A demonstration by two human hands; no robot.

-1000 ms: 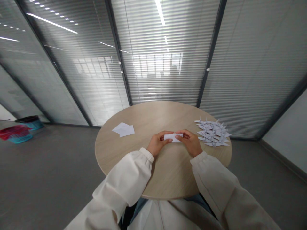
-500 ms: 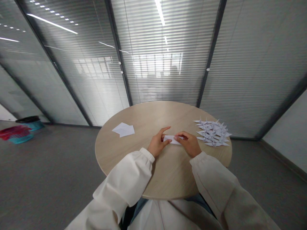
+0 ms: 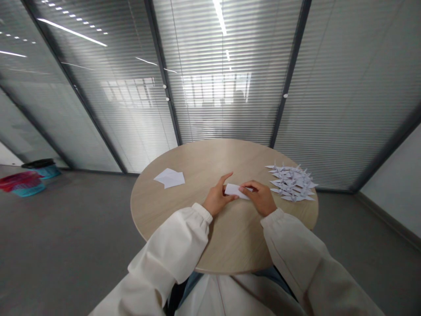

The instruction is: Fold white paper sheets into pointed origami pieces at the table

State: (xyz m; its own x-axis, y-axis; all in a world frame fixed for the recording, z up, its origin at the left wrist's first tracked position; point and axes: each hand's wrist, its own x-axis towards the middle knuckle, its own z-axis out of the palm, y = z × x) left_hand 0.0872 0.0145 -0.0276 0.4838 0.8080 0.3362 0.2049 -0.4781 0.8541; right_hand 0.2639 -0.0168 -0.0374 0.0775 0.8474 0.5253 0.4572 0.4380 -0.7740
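Observation:
A small folded piece of white paper (image 3: 233, 189) lies between my hands over the middle of the round table. My right hand (image 3: 262, 197) is closed on its right end, with thumb and fingertips on the paper. At its left end is my left hand (image 3: 217, 196), index finger raised and thumb stretched along the near edge. Thumb and index are well apart; the other fingers of that hand are partly hidden behind the paper.
Flat white paper sheets (image 3: 169, 178) lie on the table (image 3: 223, 153) at the left. A pile of folded white paper pieces with pointed ends (image 3: 292, 182) covers the right side. Blue bins (image 3: 29, 189) stand on the floor far left; a blind-covered glass wall is behind.
My left thumb has come off the paper's face down to its near edge, so more of the paper shows. My right hand has hardly moved.

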